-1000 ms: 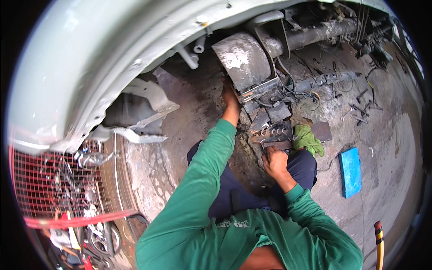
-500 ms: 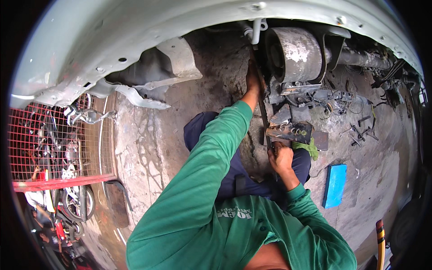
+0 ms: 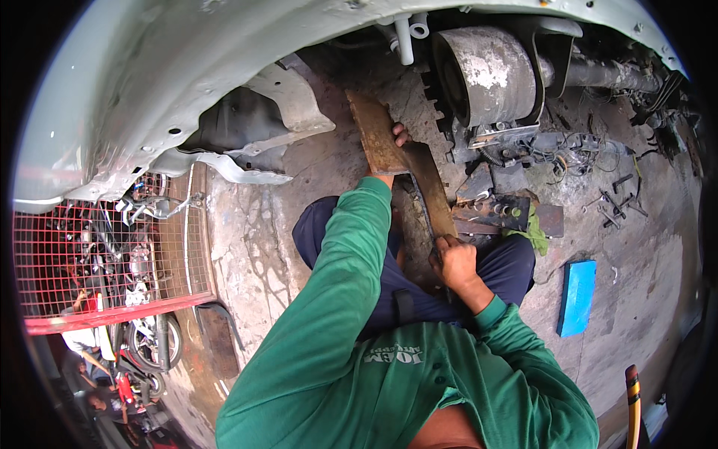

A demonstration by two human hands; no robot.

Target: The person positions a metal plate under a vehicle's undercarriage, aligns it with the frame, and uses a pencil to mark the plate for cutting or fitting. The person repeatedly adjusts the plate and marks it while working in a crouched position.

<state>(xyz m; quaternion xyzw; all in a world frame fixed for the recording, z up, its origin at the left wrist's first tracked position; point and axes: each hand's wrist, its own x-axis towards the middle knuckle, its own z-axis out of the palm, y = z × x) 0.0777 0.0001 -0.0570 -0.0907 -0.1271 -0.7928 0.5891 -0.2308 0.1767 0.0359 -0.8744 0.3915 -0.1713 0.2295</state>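
A long, flat brown metal piece (image 3: 428, 183), angled or bent at its far part, lies slantwise over the floor between my knees. Around its far section my left hand (image 3: 402, 135) is closed; the fingertips show at the edge, while the plate hides the palm. My right hand (image 3: 458, 263) is closed around the near end, beside my right knee. A thin dark bit shows below that fist. Just right of the piece are a dark metal block with round holes (image 3: 508, 212) and a green cloth (image 3: 534, 230).
A pale vehicle body panel (image 3: 187, 67) arches overhead, with a worn metal cylinder (image 3: 490, 78) beneath it. Loose wrenches (image 3: 615, 206) and a blue box (image 3: 576, 298) lie to the right. Beyond a red mesh fence (image 3: 97, 254) are motorcycles and people.
The metal piece has turned from edge-on to show its broad brown face. My left hand has come nearer and to the left; my right hand stays around the near end.
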